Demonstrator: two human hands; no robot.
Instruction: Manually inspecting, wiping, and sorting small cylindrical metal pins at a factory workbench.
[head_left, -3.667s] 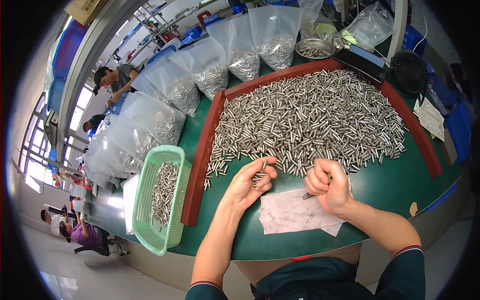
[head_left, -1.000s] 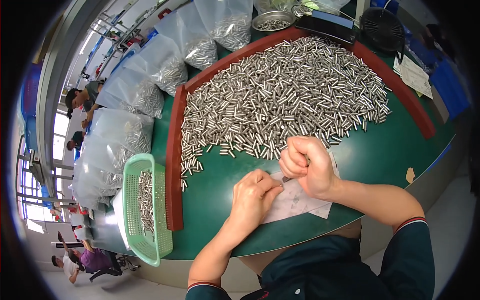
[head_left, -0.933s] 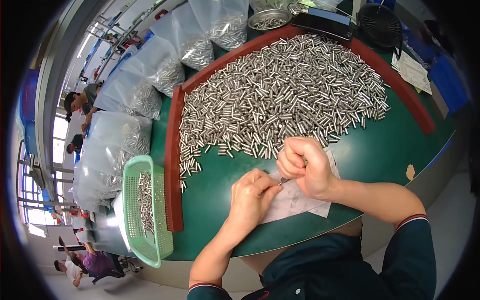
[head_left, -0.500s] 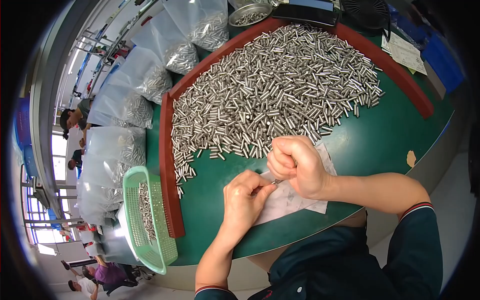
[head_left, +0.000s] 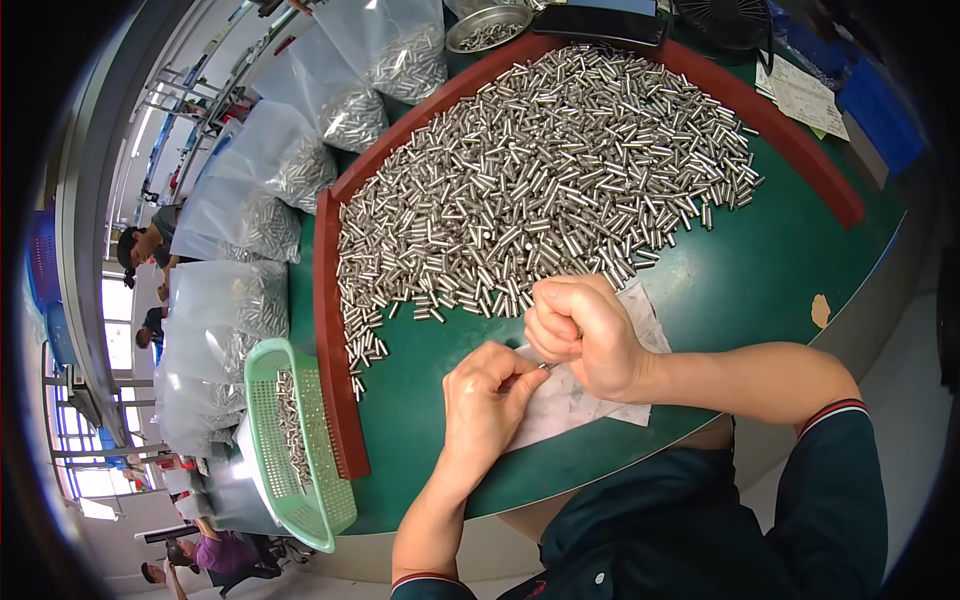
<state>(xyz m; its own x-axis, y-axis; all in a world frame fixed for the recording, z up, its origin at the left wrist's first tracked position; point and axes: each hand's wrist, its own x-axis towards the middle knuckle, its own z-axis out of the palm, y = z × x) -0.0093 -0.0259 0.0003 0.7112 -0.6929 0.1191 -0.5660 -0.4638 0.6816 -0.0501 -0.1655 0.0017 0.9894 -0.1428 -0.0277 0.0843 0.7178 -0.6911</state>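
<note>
Left hand [head_left: 484,400] pinches a small metal piece [head_left: 544,366]; right hand [head_left: 590,335] grips a mostly hidden tool [head_left: 556,363]. Loose metal pins [head_left: 540,180] lie far, green basket [head_left: 334,490] left.

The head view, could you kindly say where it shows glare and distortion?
Head view: the grey post at left bows outward, the windows look washed out, the metal pins gleam, and the green tabletop has a pale sheen.

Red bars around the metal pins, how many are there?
3: a left bar, a far bar and a right bar around the pins. The black device covers part of the far bar, so another piece could hide there.
</note>
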